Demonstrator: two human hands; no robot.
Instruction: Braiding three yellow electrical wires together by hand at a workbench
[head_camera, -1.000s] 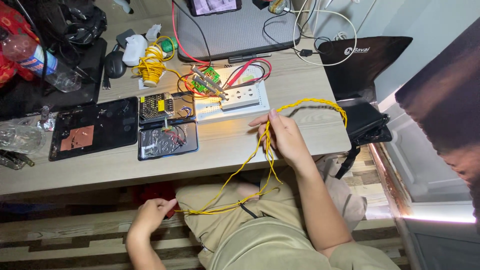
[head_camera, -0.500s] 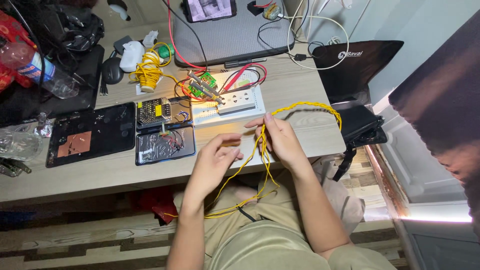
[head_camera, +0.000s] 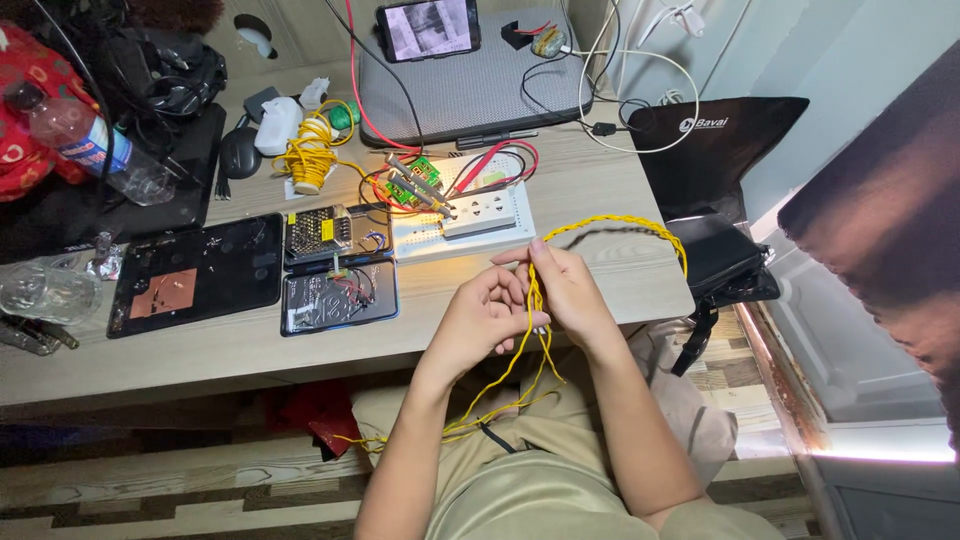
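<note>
Head view: left hand (head_camera: 480, 325) and right hand (head_camera: 565, 290) meet at desk's front edge, both pinching twisted yellow wire (head_camera: 610, 222). Fingers of each curled narrow around strand. Wire loops out toward 2 o'clock over wooden desk (head_camera: 240, 350), arcs back to hands, then trails down toward 7 o'clock across lap. White breadboard (head_camera: 460, 225) just beyond hands at 11 o'clock. Yellow wire coil (head_camera: 308, 155) farther off at 10 o'clock. Laptop (head_camera: 470, 90) at 12 o'clock.
</note>
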